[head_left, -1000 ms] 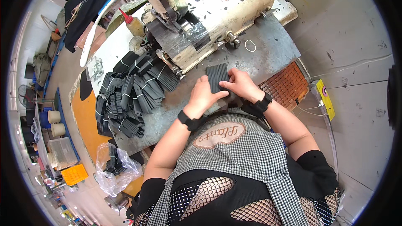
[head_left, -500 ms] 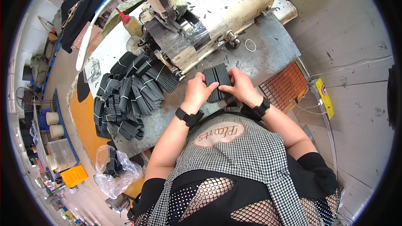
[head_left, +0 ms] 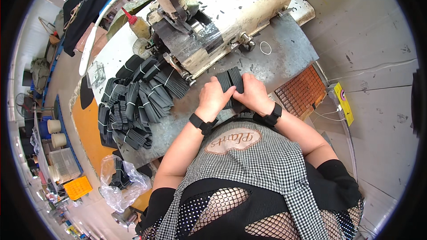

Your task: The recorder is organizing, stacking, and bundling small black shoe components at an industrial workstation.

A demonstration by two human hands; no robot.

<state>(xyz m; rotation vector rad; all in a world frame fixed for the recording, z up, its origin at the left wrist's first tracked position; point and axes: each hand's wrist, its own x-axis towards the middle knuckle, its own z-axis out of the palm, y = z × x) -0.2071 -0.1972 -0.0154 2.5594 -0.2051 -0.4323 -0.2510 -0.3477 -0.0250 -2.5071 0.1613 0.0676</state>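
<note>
Two stacks of dark grey fabric-like strips (head_left: 230,79) lie side by side on the metal tabletop (head_left: 182,120) in front of me, a narrow line between them. My left hand (head_left: 212,97) is closed round the left side of the stacks. From the right, my right hand (head_left: 254,94) grips the other side. Both thumbs meet near the middle at the close end, covering part of the strips. To the left lies a heap of similar dark strips in bundles (head_left: 133,95), several tied with pale bands. A loose white rubber band (head_left: 265,48) rests beyond my right hand.
A worn cream-coloured industrial machine (head_left: 249,13) stands just beyond my hands, dark scraps scattered on it. Left of it are a red-tipped bottle (head_left: 133,20) and a white lamp arm (head_left: 89,49). A brown mesh panel (head_left: 302,90) sits right; a clear plastic bag (head_left: 122,182) hangs lower left.
My fingers have shifted slightly on the stacks, and my thumbs have drawn closer together, covering more of the near end. The stacks stay at about the same place.
</note>
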